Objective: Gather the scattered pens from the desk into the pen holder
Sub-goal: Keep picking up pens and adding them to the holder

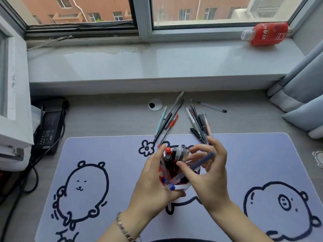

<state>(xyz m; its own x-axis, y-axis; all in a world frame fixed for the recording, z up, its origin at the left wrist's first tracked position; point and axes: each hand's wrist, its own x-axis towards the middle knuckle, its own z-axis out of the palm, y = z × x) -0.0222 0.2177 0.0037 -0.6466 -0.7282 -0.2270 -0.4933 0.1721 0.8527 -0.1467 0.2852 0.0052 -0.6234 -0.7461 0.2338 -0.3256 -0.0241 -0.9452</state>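
Note:
The pen holder (181, 186), red and white, stands mid-mat and is mostly hidden by my hands. Several pens stick up out of it, among them a red-capped one (168, 151) and a blue-tipped one (170, 186). My left hand (153, 182) wraps around the holder's left side. My right hand (209, 173) pinches a dark blue pen (203, 160) tilted over the holder's mouth. Two loose groups of pens lie on the desk behind the mat: a left group (168, 122) with a red pen, and a right group (199, 123) just beyond my right fingertips.
A lilac mat (122, 189) with cartoon drawings covers the desk front. A cable grommet (154, 104) sits behind it. A black power adapter (49, 130) and cables lie at left, curtains (304, 102) at right, a red bottle (265, 34) on the windowsill.

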